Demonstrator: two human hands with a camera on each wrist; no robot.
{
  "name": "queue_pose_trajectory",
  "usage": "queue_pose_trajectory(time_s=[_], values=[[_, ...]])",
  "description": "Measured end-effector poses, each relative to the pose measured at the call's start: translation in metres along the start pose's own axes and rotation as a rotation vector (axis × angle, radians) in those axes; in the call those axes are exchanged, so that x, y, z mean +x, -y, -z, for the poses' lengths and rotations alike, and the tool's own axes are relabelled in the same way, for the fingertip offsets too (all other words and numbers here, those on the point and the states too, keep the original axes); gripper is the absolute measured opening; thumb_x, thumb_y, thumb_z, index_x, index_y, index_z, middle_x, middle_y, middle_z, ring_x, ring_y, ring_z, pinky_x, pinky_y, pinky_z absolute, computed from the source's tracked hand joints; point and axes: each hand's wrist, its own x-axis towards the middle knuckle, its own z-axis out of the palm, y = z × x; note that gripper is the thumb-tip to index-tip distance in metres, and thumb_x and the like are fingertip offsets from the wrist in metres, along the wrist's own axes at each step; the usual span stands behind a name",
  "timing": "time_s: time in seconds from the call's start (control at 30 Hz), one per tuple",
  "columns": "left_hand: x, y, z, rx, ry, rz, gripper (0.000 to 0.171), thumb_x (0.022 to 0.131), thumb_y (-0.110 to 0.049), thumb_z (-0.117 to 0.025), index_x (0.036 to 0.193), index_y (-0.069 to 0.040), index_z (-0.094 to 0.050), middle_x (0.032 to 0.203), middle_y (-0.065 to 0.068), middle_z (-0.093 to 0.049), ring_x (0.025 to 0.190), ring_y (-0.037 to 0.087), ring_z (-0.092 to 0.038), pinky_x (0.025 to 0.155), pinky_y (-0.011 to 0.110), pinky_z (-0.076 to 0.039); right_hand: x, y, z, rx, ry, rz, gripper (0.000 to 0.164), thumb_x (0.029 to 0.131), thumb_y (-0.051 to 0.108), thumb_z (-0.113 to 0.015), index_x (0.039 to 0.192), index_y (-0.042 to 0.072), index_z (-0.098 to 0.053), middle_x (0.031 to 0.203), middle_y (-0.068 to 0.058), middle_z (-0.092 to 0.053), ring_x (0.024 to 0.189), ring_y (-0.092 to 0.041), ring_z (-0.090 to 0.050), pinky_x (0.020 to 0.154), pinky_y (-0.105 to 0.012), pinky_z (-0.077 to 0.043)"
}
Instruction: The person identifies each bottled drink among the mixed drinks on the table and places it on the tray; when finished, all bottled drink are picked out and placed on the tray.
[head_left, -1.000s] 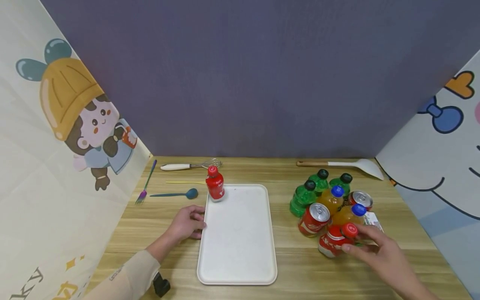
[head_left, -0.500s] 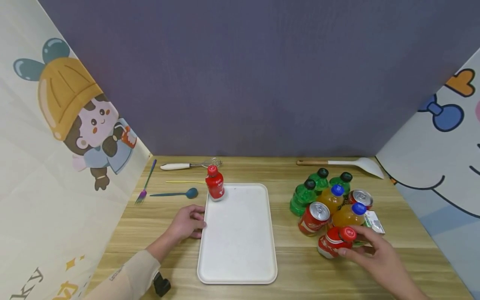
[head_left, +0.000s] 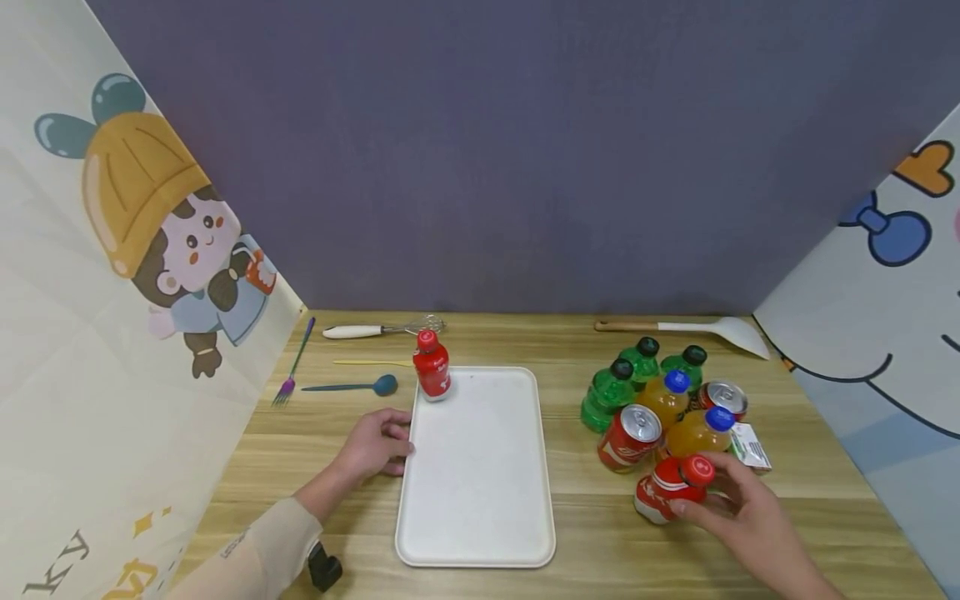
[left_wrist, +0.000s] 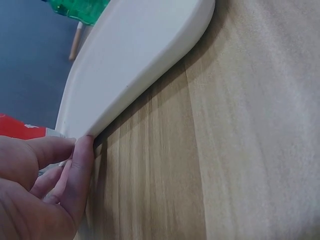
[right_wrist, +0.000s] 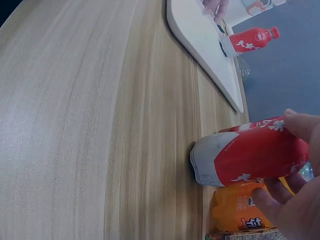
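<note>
Fingers (right_wrist: 267,204) and thumb (right_wrist: 300,124) of right hand (head_left: 752,512) around nearer red bottle (head_left: 666,490)

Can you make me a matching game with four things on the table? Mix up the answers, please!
1. Tray
2. Nearer red bottle
3. Fork
4. Spatula

A. Has purple prongs
B. Held by the right hand
C. Has a wooden handle
D. Touched by the left hand

Right pairs: 1-D, 2-B, 3-A, 4-C
</note>
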Motion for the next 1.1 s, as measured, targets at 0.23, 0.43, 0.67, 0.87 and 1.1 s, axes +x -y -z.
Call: queue_pose_trajectory(time_s=[0.23, 0.43, 0.67, 0.87, 1.1], values=[[0.0, 0.003, -0.001, -0.022, -0.01, -0.019, 0.05, 0.086, 0.009, -0.073, 0.134, 0.001, -0.06, 0.103, 0.016, -0.063, 0.073, 0.022, -0.067, 0.06, 0.039, -0.066, 0.0, -0.006, -0.005, 0.038, -0.033, -0.012, 0.071, 0.086, 0.031, -0.084, 0.143, 0.009, -0.047, 0.142, -0.019, -0.056, 0.118, -0.016, -0.065, 0.085, -0.022, -0.063], [0.001, 0.005, -0.001, -0.033, -0.012, -0.027, 0.049, 0.086, 0.009, -0.073, 0.133, 0.001, -0.06, 0.102, 0.016, -0.062, 0.071, 0.021, -0.067, 0.059, 0.039, -0.066, 0.0, -0.01, -0.013, 0.1, -0.101, 0.04, 0.066, 0.086, 0.026, -0.084, 0.141, 0.01, -0.05, 0.135, -0.005, -0.06, 0.104, 0.015, -0.057, 0.081, -0.016, -0.061], [0.002, 0.004, -0.002, -0.023, -0.015, -0.016, 0.05, 0.086, 0.007, -0.074, 0.134, -0.001, -0.061, 0.103, 0.016, -0.063, 0.072, 0.022, -0.067, 0.06, 0.039, -0.066, -0.001, -0.011, -0.016, 0.154, -0.185, 0.083, 0.058, 0.088, 0.015, -0.082, 0.139, 0.005, -0.056, 0.123, 0.028, -0.055, 0.105, 0.016, -0.056, 0.079, -0.015, -0.061], [0.003, 0.002, -0.002, -0.018, -0.013, -0.015, 0.05, 0.086, 0.007, -0.074, 0.134, -0.001, -0.06, 0.104, 0.016, -0.063, 0.073, 0.023, -0.067, 0.061, 0.039, -0.066, -0.004, -0.007, -0.017, 0.14, -0.226, 0.083, 0.055, 0.089, 0.015, -0.081, 0.138, 0.003, -0.059, 0.125, 0.025, -0.055, 0.106, 0.017, -0.054, 0.08, -0.011, -0.059], [0.003, 0.002, -0.001, -0.014, -0.01, -0.006, 0.05, 0.086, 0.006, -0.074, 0.134, -0.001, -0.06, 0.103, 0.016, -0.063, 0.071, 0.023, -0.067, 0.06, 0.039, -0.066, -0.004, 0.0, -0.01, 0.153, -0.206, 0.102, 0.052, 0.09, 0.012, -0.079, 0.138, 0.002, -0.058, 0.123, 0.026, -0.057, 0.105, 0.013, -0.058, 0.078, -0.017, -0.062]])
